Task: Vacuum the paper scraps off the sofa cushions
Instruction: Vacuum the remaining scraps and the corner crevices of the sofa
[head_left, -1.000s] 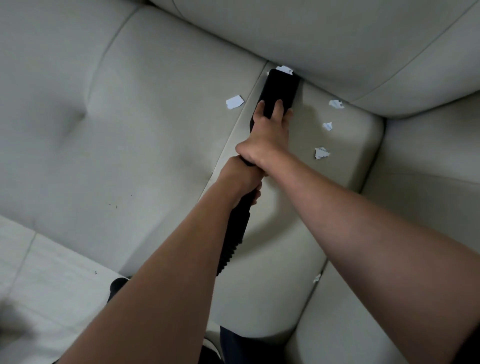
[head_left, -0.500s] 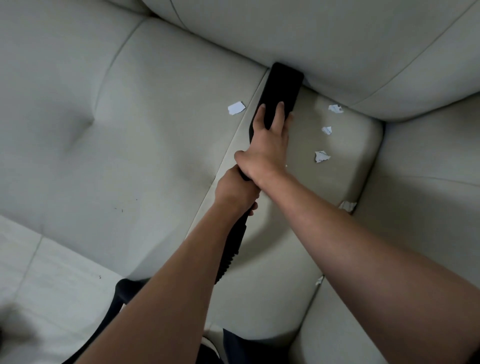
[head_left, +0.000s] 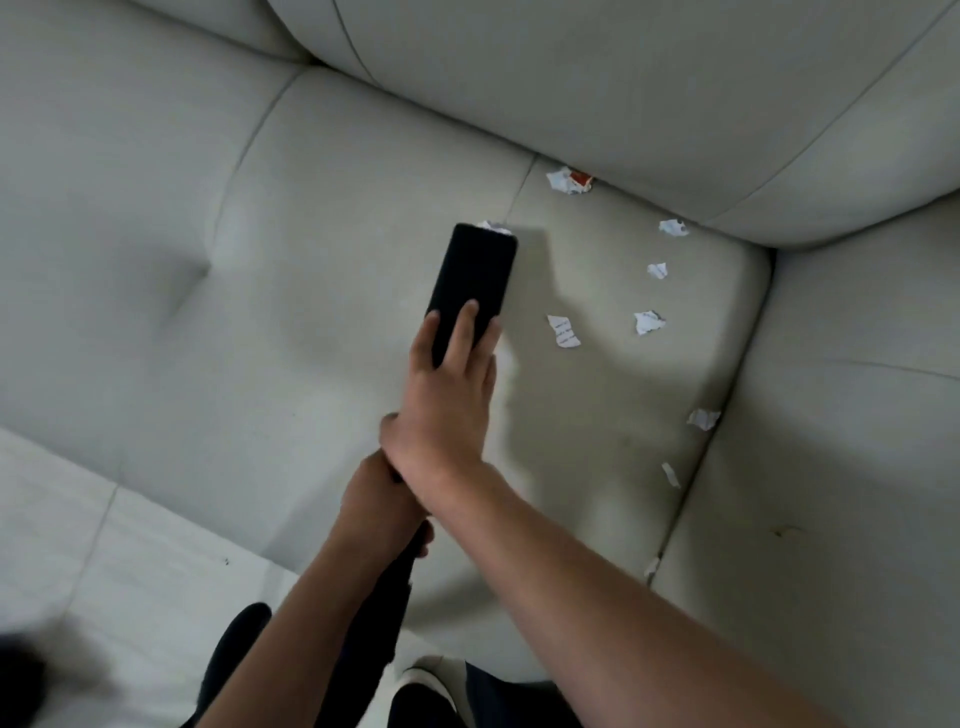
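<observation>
The pale floor (head_left: 78, 519) is seen at the near left. A little farther, the black tube (head_left: 384, 608) of the vacuum is gripped by the left hand (head_left: 382, 499), with the fingers curled round it. Just past that, the vacuum head (head_left: 472, 270) is held by the right hand (head_left: 447, 400), with fingers laid along its top. The vacuum head is set on the seat cushion (head_left: 311, 312), and a scrap (head_left: 491, 226) is seen at its far tip. More scraps (head_left: 563, 331) are spread on the cushion to the right, some by the right seam. Farthest, a scrap with a red bit (head_left: 569, 181) is tucked against the back cushion (head_left: 571, 78).
</observation>
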